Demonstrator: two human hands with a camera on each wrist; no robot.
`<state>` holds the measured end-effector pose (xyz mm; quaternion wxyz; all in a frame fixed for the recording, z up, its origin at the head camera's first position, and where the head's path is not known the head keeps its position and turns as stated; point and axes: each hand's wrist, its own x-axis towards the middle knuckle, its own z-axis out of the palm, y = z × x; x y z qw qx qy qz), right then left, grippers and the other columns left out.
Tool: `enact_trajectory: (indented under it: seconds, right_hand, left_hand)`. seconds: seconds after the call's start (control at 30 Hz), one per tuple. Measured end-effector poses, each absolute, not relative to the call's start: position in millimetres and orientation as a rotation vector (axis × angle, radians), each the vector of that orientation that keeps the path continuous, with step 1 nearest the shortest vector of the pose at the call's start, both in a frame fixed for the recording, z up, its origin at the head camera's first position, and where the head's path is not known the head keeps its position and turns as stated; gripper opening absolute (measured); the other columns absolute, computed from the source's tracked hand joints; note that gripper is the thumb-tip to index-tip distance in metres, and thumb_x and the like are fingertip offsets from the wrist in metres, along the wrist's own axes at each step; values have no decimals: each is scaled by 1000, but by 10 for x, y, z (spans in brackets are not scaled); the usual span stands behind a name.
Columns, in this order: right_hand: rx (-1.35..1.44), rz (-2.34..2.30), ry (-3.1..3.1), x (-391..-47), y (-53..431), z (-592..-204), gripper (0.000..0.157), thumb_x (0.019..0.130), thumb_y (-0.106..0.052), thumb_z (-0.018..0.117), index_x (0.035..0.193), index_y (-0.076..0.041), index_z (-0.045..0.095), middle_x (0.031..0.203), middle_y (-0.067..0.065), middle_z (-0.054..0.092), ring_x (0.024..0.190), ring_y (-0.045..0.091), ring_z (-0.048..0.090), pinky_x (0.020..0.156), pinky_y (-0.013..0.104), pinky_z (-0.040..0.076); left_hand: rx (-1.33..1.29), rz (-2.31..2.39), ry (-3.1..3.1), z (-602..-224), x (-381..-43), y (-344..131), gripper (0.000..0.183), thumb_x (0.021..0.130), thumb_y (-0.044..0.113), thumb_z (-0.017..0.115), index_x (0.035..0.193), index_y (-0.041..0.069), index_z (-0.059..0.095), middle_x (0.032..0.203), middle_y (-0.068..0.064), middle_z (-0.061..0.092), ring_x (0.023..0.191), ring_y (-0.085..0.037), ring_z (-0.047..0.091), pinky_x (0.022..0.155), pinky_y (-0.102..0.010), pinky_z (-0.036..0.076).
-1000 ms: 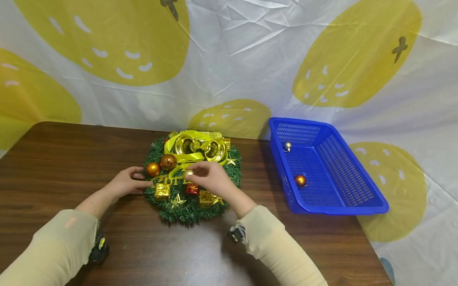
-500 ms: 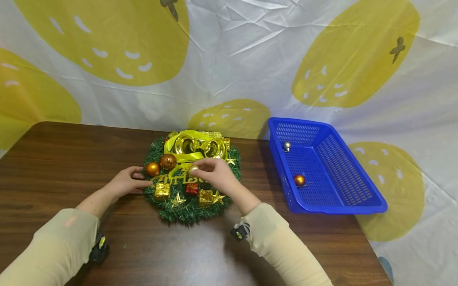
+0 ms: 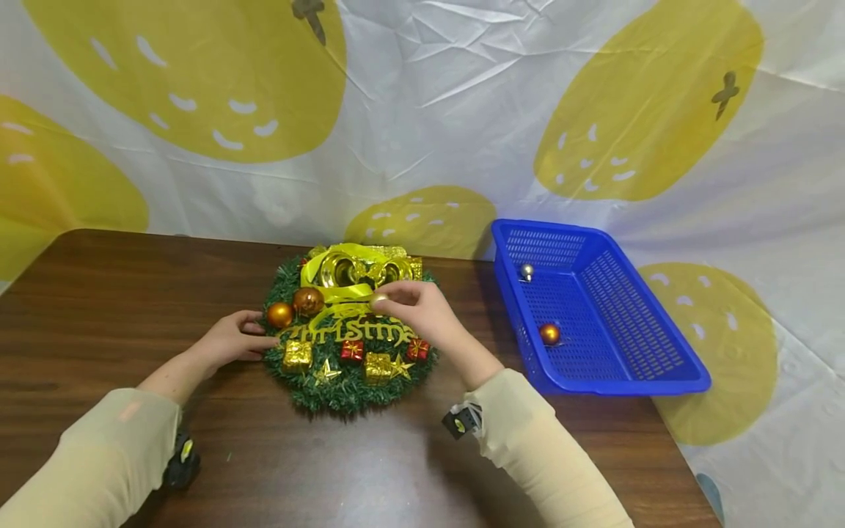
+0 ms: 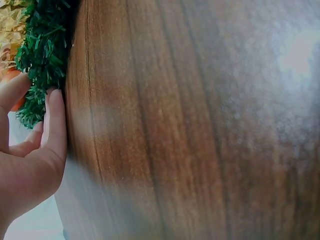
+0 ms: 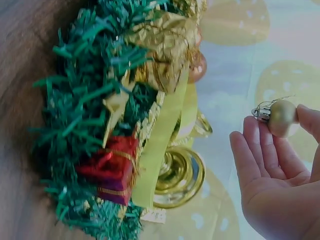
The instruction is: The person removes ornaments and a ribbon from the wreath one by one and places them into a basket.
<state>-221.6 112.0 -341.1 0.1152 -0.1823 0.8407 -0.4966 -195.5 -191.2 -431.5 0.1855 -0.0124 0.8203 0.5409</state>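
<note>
Backdrop: one white drape [image 3: 429,139], five big yellow fruit prints visible in the head view. In front of it, one dark wood-grain table [image 3: 145,293]. One person working there, two cream sleeves [image 3: 548,447].

Blue basket [image 3: 594,323]: one, at the table's right side, two baubles inside.

Wreath [image 3: 337,396]: one, flat on the table, left of the basket. Left hand [image 3: 231,339] was at its left edge, holding the rim between its digits. Right hand [image 3: 425,312] was over the wreath, thumb and fingers pinching one pale gold bauble [image 5: 282,118]. The wrist view showed that bauble clear of the greenery, its single silver cap [image 5: 261,113] pointing away from the thumb.

On the wreath: two gold bells [image 3: 337,270] at the back with yellow ribbon [image 3: 343,294], one strip of gold lettering [image 3: 350,330]. Along the front, two gold parcels [image 3: 298,356], two red parcels [image 3: 352,350], two gold stars [image 3: 326,372]. Left side had two baubles touching or nearly so: one brown [image 3: 307,301], one orange [image 3: 280,315].

Basket pair, well apart: one orange bauble [image 3: 549,334] nearer, one small silver bauble [image 3: 527,271] farther back.
</note>
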Motion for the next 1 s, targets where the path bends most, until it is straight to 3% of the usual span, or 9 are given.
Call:
enact_trajectory:
  seconds: [0.3, 0.73, 1.0]
  right_hand:
    - [-496, -1447, 2532, -2291, 1278, -3308, 28, 86, -26, 66, 108, -9, 70, 103, 8, 71, 93, 17, 64, 89, 34, 52]
    - [-416, -1499, 2537, -2377, 1565, -3114, 34, 88, -25, 65, 114, -4, 66, 109, 15, 69, 100, 24, 65, 90, 34, 52]
    - [-390, -1580, 2506, -2387, 1703, -3053, 32, 88, -21, 65, 113, -1, 65, 108, 16, 68, 95, 23, 67, 89, 31, 54]
  left_hand:
    - [-39, 1527, 2307, -4315, -1948, -1908, 81, 91, 20, 61, 144, -14, 11, 136, -38, 30, 107, -33, 58, 85, -37, 57]
    - [-40, 1528, 2309, -4303, -1942, -1907, 80, 91, 20, 61, 144, -14, 12, 135, -37, 31, 102, -26, 60, 84, -36, 57]
    - [-33, 1536, 2306, -4304, -1943, -1905, 80, 91, 19, 61, 144, -15, 11, 134, -37, 31, 101, -24, 60, 83, -35, 57]
